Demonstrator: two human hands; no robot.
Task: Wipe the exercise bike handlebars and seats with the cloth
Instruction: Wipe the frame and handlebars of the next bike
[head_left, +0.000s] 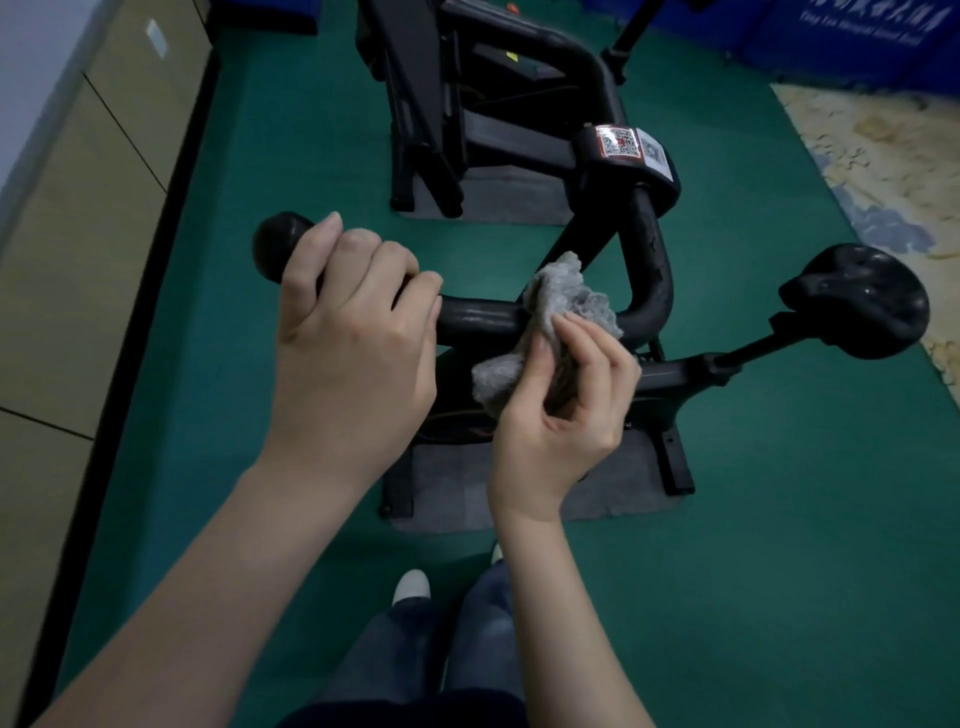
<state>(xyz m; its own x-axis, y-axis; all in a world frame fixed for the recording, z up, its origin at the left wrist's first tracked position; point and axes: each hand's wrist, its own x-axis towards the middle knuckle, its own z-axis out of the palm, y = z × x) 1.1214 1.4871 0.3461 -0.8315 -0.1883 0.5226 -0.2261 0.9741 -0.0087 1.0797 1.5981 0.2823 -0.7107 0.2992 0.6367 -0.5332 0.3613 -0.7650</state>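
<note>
A black exercise bike stands on the green floor in front of me. Its curved handlebar (483, 318) runs left to a rounded end knob (278, 244). My left hand (353, 332) grips the bar just right of that knob. My right hand (566, 405) pinches a crumpled grey cloth (561, 306), which is wrapped over the bar at its bend. The black seat (862, 301) sits on its post at the right, apart from both hands.
A second black exercise machine (457, 104) stands behind the bike. Grey mats (613, 499) lie under both. Beige cabinets (78, 234) line the left side, a patterned rug (883, 166) lies at right, and blue panels (857, 36) stand at the back. My feet (413, 587) are below.
</note>
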